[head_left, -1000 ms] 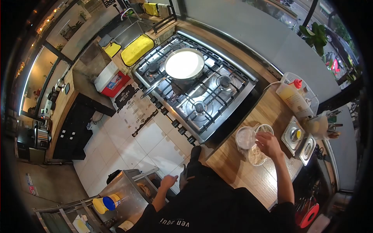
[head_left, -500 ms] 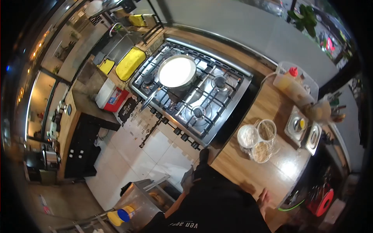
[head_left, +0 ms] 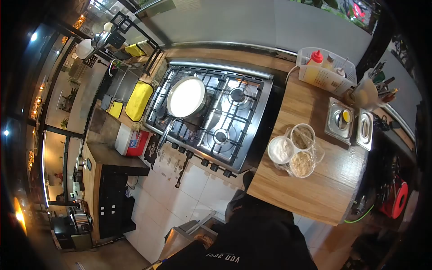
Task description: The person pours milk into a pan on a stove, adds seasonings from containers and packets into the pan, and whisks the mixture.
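Neither my left hand nor my right hand shows; the black clothing (head_left: 265, 238) fills the bottom middle. Three round tubs stand touching on the wooden counter (head_left: 288, 193): one with white powder (head_left: 281, 150), one with brownish contents (head_left: 303, 136) and one with pale tan contents (head_left: 302, 164). Clear plastic film lies around them. On the back left burner of the gas stove (head_left: 220, 135) sits a pan (head_left: 186, 97) with a bright white inside, its handle pointing down and left.
Lidded steel containers (head_left: 339, 121) stand right of the tubs. Behind are a bin of bottles (head_left: 324, 74) and a utensil holder (head_left: 366, 95). Left of the stove are a yellow tray (head_left: 139, 101), a sink (head_left: 126, 85) and a red and white cooler (head_left: 132, 141). A steel cart (head_left: 180, 240) is below.
My right hand moved from the tubs down to the counter's front edge, then out of view. My left hand has also left view. The view has turned, and the tubs stay together.
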The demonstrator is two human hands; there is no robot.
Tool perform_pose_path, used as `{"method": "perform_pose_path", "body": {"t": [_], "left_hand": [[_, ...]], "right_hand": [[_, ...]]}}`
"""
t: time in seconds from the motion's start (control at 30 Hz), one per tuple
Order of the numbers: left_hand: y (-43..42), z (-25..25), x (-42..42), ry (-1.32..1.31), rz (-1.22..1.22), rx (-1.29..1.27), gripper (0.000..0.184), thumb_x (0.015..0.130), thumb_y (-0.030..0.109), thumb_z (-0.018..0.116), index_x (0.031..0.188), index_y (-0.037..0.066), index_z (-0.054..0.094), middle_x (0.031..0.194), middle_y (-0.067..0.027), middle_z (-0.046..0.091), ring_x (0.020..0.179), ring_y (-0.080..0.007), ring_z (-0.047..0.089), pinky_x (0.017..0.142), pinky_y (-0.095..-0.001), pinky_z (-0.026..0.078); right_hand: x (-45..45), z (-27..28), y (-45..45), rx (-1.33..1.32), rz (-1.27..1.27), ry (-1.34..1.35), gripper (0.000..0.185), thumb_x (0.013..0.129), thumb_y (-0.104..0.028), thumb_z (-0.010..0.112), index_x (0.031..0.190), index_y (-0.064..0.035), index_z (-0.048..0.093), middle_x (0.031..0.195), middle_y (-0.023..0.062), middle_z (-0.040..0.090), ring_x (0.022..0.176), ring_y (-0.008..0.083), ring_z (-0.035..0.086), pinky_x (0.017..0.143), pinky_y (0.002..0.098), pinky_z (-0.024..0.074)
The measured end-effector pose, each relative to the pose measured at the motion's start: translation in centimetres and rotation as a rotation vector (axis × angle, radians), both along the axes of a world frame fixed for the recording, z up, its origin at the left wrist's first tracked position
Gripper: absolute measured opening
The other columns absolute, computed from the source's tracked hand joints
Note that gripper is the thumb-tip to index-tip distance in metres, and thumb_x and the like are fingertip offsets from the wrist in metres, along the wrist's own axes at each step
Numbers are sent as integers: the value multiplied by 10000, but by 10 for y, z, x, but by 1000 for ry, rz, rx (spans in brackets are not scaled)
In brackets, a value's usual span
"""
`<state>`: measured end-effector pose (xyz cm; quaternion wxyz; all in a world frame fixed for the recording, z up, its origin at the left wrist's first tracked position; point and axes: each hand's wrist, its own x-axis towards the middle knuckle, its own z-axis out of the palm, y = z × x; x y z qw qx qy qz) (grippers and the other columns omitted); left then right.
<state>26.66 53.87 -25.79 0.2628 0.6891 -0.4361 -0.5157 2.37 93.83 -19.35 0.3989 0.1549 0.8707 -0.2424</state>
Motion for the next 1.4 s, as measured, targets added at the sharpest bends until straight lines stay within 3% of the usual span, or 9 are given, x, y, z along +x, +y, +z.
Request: {"method": "perform_pose_path", "body": {"t": [0.3, 0.57, 0.63, 0.77, 0.87, 0.97, 1.2, 1.27, 1.4], "left_hand": [[33, -104, 134, 1275, 1009, 207, 753, 798, 613, 563, 1308, 65, 482, 1270, -112, 541, 1093, -295, 537, 914, -436, 462], [-75, 13, 69, -289, -293, 636, 554, 781, 449, 665, 1027, -47, 648, 1026, -222, 670, 891, -354, 652, 725, -408, 499], [-73, -78, 104, -378, -567, 407, 437, 798, 382, 662, 981, -13, 690, 945, -215, 681, 881, -314, 654, 830, -448, 493], [-121, -78, 137, -604, -407, -80, 534, 957, 420, 438, 798, -33, 673, 839, -283, 644, 812, -471, 610, 749, -523, 474], [-172, 40, 155, 246, 273, 63, 399, 964, 323, 532, 902, -52, 653, 675, -63, 587, 655, -145, 502, 657, -343, 449], [-183, 22, 209, 372, 440, -122, 351, 967, 284, 526, 974, -41, 659, 785, -109, 628, 715, -171, 551, 712, -330, 461], [-141, 22, 328, -601, 638, -257, 368, 961, 268, 532, 1211, 10, 610, 1000, -166, 539, 914, -277, 547, 840, -402, 446], [-129, 12, 339, -305, 505, -253, 489, 982, 373, 471, 1270, -15, 547, 1264, -222, 517, 1128, -293, 514, 958, -396, 395], [-150, 32, 361, 280, 678, 50, 492, 920, 424, 602, 939, -66, 637, 835, -64, 633, 720, -108, 512, 633, -300, 441]], "right_hand": [[-47, -11, -20, -104, 329, -18, 378, 1002, -341, 423, 1068, -15, 602, 1019, 193, 619, 993, 311, 585, 848, 429, 430], [-55, 52, -218, -352, 953, -299, 561, 975, -440, 456, 1382, -54, 447, 1410, 194, 442, 1338, 311, 377, 1096, 367, 286], [-20, 104, -317, -316, 940, -395, 616, 950, -483, 494, 1403, -70, 424, 1432, 153, 435, 1351, 277, 369, 1103, 342, 284], [84, 88, -476, -600, 1197, -561, 630, 946, -482, 515, 1386, -40, 429, 1356, 122, 514, 1269, 239, 456, 1056, 315, 343], [201, 16, -555, -530, 884, -841, 549, 945, -427, 542, 1335, -43, 488, 1284, 85, 555, 1190, 186, 493, 990, 343, 400], [311, -7, -602, -601, 648, -967, 527, 923, -468, 538, 1191, -17, 583, 1087, 93, 628, 923, 191, 558, 843, 334, 442], [434, 11, -658, -472, 1717, -180, 416, 923, -359, 460, 1077, -19, 643, 1001, 268, 638, 980, 432, 601, 849, 472, 476], [464, 10, -664, -532, 1738, -288, 337, 896, -251, 494, 1094, -17, 632, 966, 248, 656, 912, 402, 639, 798, 463, 492], [532, 14, -681, -879, 1889, -320, 335, 852, -195, 570, 1123, -1, 606, 806, 220, 657, 732, 309, 658, 672, 398, 506]]}}
